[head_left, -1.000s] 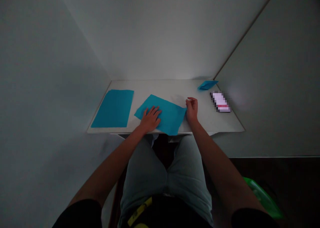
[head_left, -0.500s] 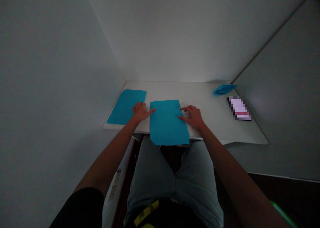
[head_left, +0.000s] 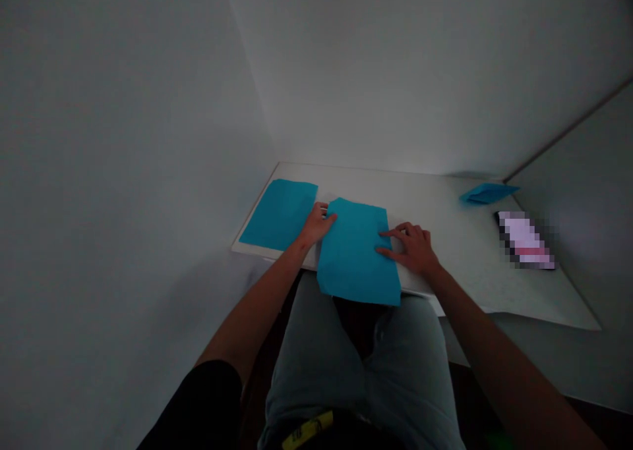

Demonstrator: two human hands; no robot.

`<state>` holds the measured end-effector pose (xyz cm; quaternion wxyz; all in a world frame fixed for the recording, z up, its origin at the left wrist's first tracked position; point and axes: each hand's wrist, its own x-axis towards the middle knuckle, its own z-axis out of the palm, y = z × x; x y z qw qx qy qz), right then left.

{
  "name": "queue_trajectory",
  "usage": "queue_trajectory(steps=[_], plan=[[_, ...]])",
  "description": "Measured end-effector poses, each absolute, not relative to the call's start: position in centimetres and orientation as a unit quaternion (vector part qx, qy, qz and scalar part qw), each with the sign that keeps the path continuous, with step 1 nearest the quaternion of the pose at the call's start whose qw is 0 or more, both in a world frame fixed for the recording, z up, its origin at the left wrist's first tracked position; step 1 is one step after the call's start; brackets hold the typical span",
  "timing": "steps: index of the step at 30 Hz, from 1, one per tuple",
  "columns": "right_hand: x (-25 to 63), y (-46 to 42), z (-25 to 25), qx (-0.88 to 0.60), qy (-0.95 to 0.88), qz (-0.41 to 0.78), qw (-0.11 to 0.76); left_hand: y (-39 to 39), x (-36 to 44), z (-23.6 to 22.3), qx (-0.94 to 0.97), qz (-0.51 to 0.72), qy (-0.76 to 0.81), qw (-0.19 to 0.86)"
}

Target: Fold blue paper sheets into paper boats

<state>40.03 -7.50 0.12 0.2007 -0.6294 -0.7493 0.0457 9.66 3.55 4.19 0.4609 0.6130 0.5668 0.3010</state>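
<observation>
A blue paper sheet (head_left: 357, 252) lies on the white table (head_left: 445, 239), and its near end hangs over the table's front edge above my lap. My left hand (head_left: 318, 224) rests at the sheet's left edge with its fingers partly curled, touching the paper. At the sheet's right edge lies my right hand (head_left: 413, 247), flat, with its fingers spread and their tips on the paper. Neither hand grips anything.
A second blue sheet (head_left: 279, 214) lies flat at the table's left end. A small folded blue paper (head_left: 486, 192) sits at the far right by the wall. A phone (head_left: 525, 239), its screen lit, lies at the right. Walls close the table in at left, back and right.
The blue sheet has been turned from a slant to lie lengthwise toward me. My left hand moved from on top of the sheet to its left edge; my right hand opened onto its right edge.
</observation>
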Motion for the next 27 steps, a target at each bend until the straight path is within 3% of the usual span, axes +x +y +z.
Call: queue_trajectory(steps=[5,11,16,22,27], plan=[[39.9,-7.5,0.1,-0.647,-0.724,0.036,0.237,6.8,6.3,6.6,0.673,0.323,0.58,0.326],[40.1,-7.1,-0.4,-0.652,-0.717,0.03,0.243,13.6,-1.7,10.8,0.69,0.229,0.659,0.194],[40.3,-7.1,-0.7,-0.654,-0.711,0.035,0.257,13.2,-2.2,8.8,0.715,0.172,0.678,0.013],[40.5,-7.1,-0.9,-0.654,-0.707,0.039,0.267,9.0,0.7,2.9,0.766,0.108,0.63,0.072],[39.9,-7.3,-0.2,-0.667,-0.689,0.054,0.276,8.2,0.7,1.9,0.765,0.1,0.632,0.069]])
